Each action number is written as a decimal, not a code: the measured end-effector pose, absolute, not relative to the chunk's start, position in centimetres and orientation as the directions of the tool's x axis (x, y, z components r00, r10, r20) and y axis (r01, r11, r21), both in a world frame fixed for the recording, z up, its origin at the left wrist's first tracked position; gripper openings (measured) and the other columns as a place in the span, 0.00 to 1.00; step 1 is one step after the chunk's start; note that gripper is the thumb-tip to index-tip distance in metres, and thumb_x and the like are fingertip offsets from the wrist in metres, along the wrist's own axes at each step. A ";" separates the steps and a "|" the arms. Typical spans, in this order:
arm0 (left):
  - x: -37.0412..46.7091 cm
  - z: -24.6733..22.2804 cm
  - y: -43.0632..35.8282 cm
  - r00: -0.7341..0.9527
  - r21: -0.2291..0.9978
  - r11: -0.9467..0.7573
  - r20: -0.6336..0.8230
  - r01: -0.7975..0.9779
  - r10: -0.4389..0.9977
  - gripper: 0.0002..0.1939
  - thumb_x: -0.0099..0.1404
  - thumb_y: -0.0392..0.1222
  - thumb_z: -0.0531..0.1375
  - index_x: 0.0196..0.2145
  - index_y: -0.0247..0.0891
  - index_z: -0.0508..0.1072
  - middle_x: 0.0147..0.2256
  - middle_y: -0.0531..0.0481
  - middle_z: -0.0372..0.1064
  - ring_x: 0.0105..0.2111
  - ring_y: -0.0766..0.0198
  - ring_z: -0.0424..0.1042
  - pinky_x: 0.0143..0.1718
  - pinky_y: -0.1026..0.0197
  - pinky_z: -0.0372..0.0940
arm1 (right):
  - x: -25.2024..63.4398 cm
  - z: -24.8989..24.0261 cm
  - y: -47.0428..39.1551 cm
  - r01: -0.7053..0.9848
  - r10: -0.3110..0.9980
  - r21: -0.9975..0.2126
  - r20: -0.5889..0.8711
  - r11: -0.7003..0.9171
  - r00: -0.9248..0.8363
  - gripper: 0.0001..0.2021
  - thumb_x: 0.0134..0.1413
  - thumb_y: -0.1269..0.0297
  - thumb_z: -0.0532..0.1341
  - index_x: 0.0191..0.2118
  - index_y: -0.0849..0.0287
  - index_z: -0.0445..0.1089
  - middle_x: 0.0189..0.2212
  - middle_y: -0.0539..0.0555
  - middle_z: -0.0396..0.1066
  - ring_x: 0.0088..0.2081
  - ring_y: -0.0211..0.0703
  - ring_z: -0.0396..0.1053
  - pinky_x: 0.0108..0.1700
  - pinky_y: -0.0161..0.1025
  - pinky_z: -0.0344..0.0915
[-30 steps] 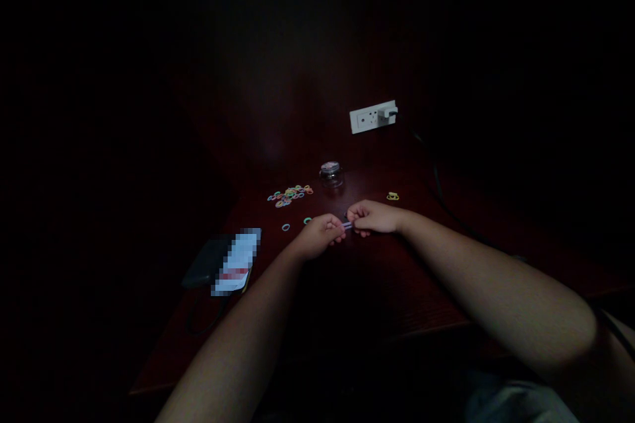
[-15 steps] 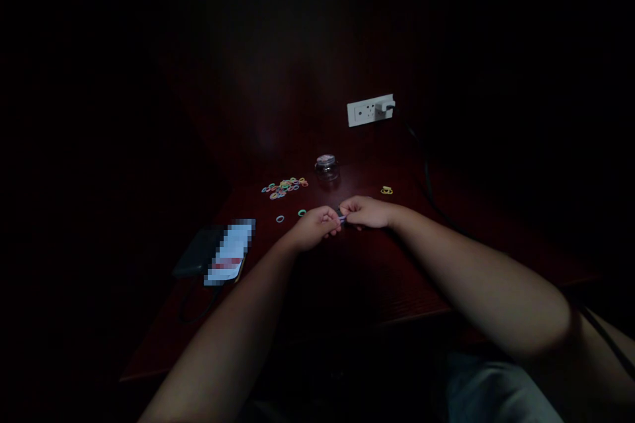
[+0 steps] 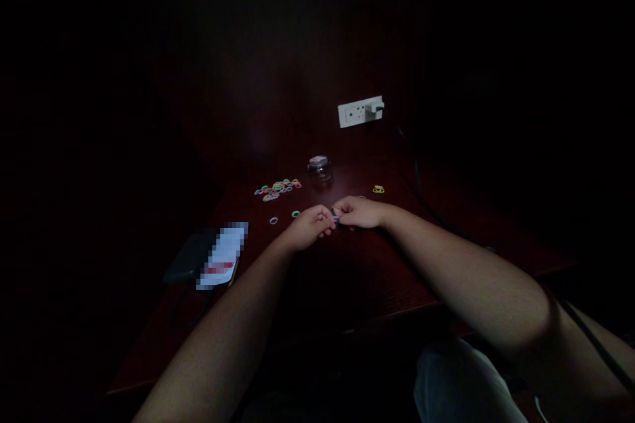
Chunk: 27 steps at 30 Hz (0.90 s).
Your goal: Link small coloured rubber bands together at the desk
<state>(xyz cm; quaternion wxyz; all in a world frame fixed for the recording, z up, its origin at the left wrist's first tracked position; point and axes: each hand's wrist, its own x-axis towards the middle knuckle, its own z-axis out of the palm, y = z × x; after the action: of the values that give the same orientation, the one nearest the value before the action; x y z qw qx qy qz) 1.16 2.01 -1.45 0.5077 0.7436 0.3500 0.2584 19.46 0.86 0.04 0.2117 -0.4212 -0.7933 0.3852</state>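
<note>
My left hand and my right hand meet over the middle of the dark red table. Between their fingertips, a small purple hair tie is pinched from both sides, mostly covered by the fingers. A green hair tie and a pale blue one lie left of my left hand. Just behind my right hand, the edge of another pale hair tie shows. Yellow hair ties lie together further right. A loose pile of multicoloured hair ties is spread at the back left.
A clear lidded jar stands behind my hands. A lit phone, its screen blurred out, lies at the left beside a dark flat object. On the wall, a white socket plate holds a plug, with a dark cable running down right.
The whole view has shifted slightly, so things sit a little further left. Both hands keep their pinch on the purple hair tie. The pale hair tie behind my right hand now shows.
</note>
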 end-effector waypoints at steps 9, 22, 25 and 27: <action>1.2 -1.3 1.9 0.589 0.946 -0.188 -0.003 0.264 0.808 0.09 0.61 0.42 0.56 0.31 0.33 0.63 0.28 0.50 0.68 0.24 0.73 0.64 0.23 0.71 0.57 | 19.3 -0.9 1.4 0.378 0.832 -0.854 0.107 0.358 -0.545 0.04 0.41 0.70 0.55 0.26 0.59 0.58 0.18 0.43 0.59 0.18 0.30 0.58 0.21 0.28 0.53; 1.5 -1.3 2.1 0.588 0.953 -0.177 -0.001 0.245 0.809 0.10 0.59 0.43 0.58 0.32 0.33 0.64 0.28 0.51 0.68 0.24 0.74 0.65 0.23 0.71 0.57 | 19.4 -1.1 1.4 0.399 0.833 -0.825 0.147 0.401 -0.534 0.04 0.43 0.70 0.57 0.28 0.60 0.59 0.20 0.45 0.62 0.20 0.30 0.59 0.21 0.29 0.51; 1.4 -1.5 2.2 0.568 0.951 -0.174 -0.001 0.255 0.823 0.08 0.61 0.41 0.57 0.32 0.33 0.64 0.28 0.50 0.68 0.24 0.74 0.65 0.23 0.71 0.57 | 19.5 -1.4 1.7 0.266 0.824 -0.880 0.210 0.394 -0.526 0.10 0.42 0.70 0.59 0.31 0.59 0.57 0.21 0.44 0.62 0.20 0.29 0.59 0.21 0.28 0.53; 1.3 -1.5 2.2 0.534 0.953 -0.159 -0.004 0.259 0.845 0.08 0.61 0.41 0.56 0.32 0.33 0.64 0.28 0.50 0.68 0.24 0.74 0.66 0.23 0.71 0.58 | 19.6 -1.4 1.7 0.177 0.808 -0.898 0.260 0.404 -0.528 0.13 0.40 0.70 0.61 0.33 0.59 0.56 0.23 0.45 0.64 0.21 0.29 0.59 0.22 0.28 0.54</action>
<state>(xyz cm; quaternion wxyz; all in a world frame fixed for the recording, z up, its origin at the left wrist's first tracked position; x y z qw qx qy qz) 1.29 2.17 -1.53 0.5174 0.7066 0.3908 0.2832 19.57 1.71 -1.41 0.3603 -0.3255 -0.7564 0.4383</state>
